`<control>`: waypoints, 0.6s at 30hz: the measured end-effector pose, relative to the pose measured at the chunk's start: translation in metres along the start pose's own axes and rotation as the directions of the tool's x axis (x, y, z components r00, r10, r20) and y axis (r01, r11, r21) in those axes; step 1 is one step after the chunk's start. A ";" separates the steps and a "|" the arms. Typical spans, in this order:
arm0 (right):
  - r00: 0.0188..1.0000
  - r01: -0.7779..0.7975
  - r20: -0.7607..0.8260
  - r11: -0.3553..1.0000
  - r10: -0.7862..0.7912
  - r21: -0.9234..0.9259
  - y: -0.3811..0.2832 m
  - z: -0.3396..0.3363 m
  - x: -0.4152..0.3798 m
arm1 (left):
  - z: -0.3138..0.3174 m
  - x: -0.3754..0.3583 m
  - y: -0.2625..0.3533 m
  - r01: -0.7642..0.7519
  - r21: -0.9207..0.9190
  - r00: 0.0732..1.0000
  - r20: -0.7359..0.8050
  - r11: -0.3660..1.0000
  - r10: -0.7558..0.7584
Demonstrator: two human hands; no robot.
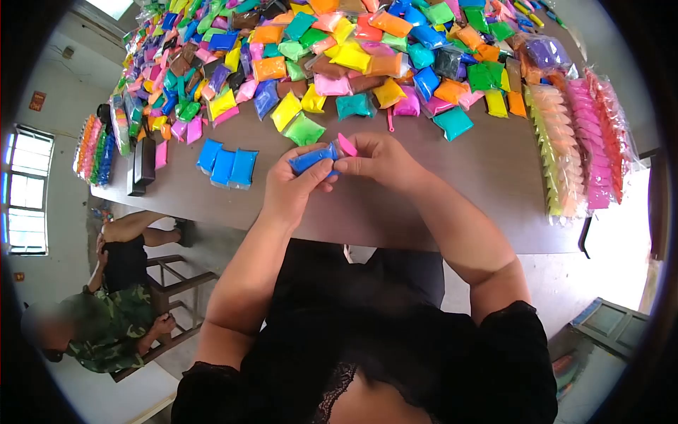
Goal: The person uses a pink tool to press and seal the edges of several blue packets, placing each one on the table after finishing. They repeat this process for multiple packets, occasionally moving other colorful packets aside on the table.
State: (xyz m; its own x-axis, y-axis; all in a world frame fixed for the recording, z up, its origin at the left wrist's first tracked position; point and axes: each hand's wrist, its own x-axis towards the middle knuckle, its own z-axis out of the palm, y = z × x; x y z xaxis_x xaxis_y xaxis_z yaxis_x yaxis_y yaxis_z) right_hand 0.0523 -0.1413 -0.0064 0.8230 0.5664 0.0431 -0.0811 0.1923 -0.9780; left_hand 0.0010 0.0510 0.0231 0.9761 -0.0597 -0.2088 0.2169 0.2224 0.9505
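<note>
My left hand (302, 177) is closed around a small clear packet of blue modelling clay (311, 160), its thumb pressed along the near side. Right against the packet's end, my right hand (378, 161) pinches a flat pink piece (347, 145) between thumb and fingers; I cannot tell what kind of thing it is. Both hands meet over the near part of the brown table (424, 191). To their left lie three blue clay packets (227, 166) side by side. A green packet (304, 130) rests just beyond my left hand.
A big heap of coloured clay packets (350, 56) covers the far side. Bagged strips of stacked pieces (561, 155) lie at the right edge. More bagged strips (96, 150) and a black box (141, 166) stand at left. A person in camouflage (116, 328) sits by a wooden frame.
</note>
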 end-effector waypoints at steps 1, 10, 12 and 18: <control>1.000 -0.001 0.000 1.000 0.001 0.021 -0.001 -0.002 0.000 | 0.003 -0.002 0.002 0.008 0.065 1.000 0.008 0.998 -0.008; 0.983 -0.104 -0.120 0.966 0.136 0.237 -0.006 -0.009 0.002 | 0.018 0.010 0.001 -0.090 -0.178 0.996 -0.020 0.980 0.088; 0.988 -0.093 -0.108 0.983 0.111 0.161 -0.006 -0.013 0.004 | 0.015 0.011 0.006 -0.048 -0.029 0.999 -0.024 0.998 0.048; 0.991 -0.047 -0.097 0.914 0.094 0.403 -0.002 -0.008 -0.001 | 0.040 0.007 0.018 -0.228 -0.283 0.970 0.016 0.932 0.242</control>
State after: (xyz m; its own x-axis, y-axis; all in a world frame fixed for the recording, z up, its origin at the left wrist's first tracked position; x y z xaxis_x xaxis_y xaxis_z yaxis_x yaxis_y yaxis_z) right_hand 0.0561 -0.1482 -0.0057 0.8622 0.5018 -0.0692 -0.3400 0.4721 -0.8134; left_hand 0.0116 0.0152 0.0478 0.9993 -0.0192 0.0311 -0.0175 0.4959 0.8682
